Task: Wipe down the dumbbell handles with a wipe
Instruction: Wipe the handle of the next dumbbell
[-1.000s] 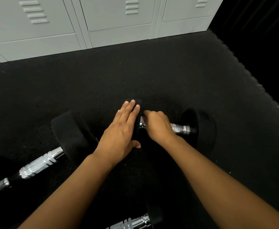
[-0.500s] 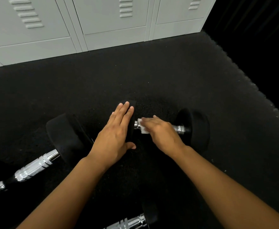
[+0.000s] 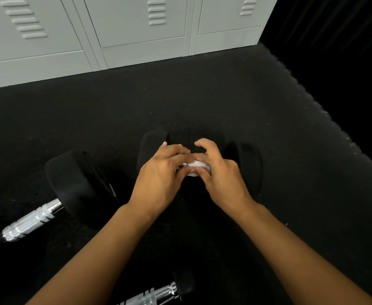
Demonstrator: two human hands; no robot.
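Observation:
A black dumbbell [image 3: 245, 166] lies across the dark floor mat in the middle of the view, its chrome handle almost fully covered by my hands. A crumpled white wipe [image 3: 195, 165] sits on that handle. My right hand [image 3: 220, 175] is curled over the wipe and handle, thumb and fingers pinching the wipe. My left hand [image 3: 161, 175] rests on the handle's left part beside the left weight head [image 3: 152, 146], fingertips touching the wipe. A second dumbbell [image 3: 70, 186] with a bare chrome handle [image 3: 31, 223] lies at the left.
A third dumbbell's chrome handle [image 3: 152, 296] shows at the bottom edge between my forearms. Grey metal lockers [image 3: 136, 36] line the far side of the black rubber mat [image 3: 180, 102]. The mat's ragged right edge [image 3: 326, 111] borders a dark area.
My left hand has left the flat of the weight head and come onto the handle, meeting the wipe. My right hand has curled up around the wipe. The view has shifted slightly.

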